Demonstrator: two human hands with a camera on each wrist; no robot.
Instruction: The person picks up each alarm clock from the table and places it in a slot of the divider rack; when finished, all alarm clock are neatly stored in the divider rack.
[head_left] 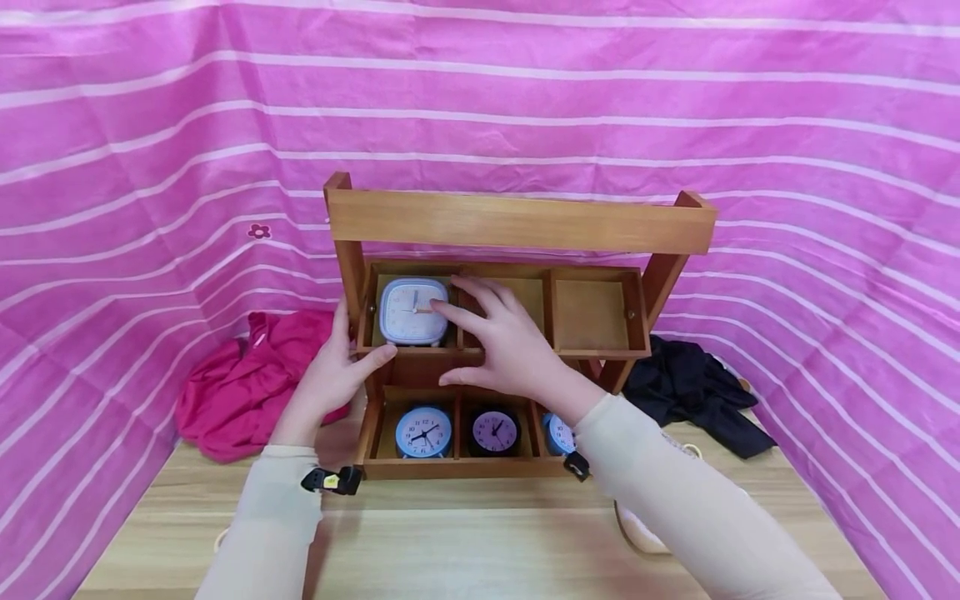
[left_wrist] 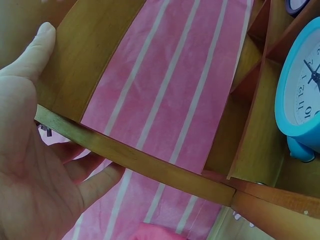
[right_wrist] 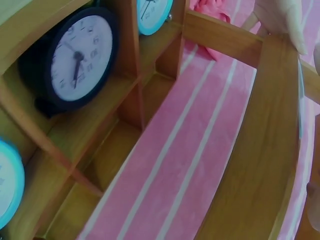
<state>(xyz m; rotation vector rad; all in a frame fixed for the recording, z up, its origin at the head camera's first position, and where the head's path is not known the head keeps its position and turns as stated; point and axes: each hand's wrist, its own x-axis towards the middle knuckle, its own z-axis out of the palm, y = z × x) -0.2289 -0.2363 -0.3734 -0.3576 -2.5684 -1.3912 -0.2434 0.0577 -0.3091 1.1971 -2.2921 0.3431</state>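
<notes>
A wooden rack (head_left: 525, 223) holds an upper row and a lower row of compartments. In the upper left compartment stands a rounded-square pale blue alarm clock (head_left: 408, 321). My left hand (head_left: 324, 383) grips the left end of the upper row, thumb across the front and fingers behind the side, also seen in the left wrist view (left_wrist: 35, 165). My right hand (head_left: 510, 342) reaches over the upper middle compartment, fingers spread and index fingertip at the pale clock's right side; contact is unclear. Below stand a blue round clock (head_left: 423, 432), a black-rimmed clock (head_left: 495, 432) and another blue clock (head_left: 559, 433), partly hidden by my right wrist.
A crumpled pink-red cloth (head_left: 247, 383) lies left of the rack, a black cloth (head_left: 690, 392) to its right. Under my right forearm a pale rounded object (head_left: 637, 529) is partly covered. Pink striped fabric (head_left: 525, 108) surrounds the wooden table (head_left: 450, 542).
</notes>
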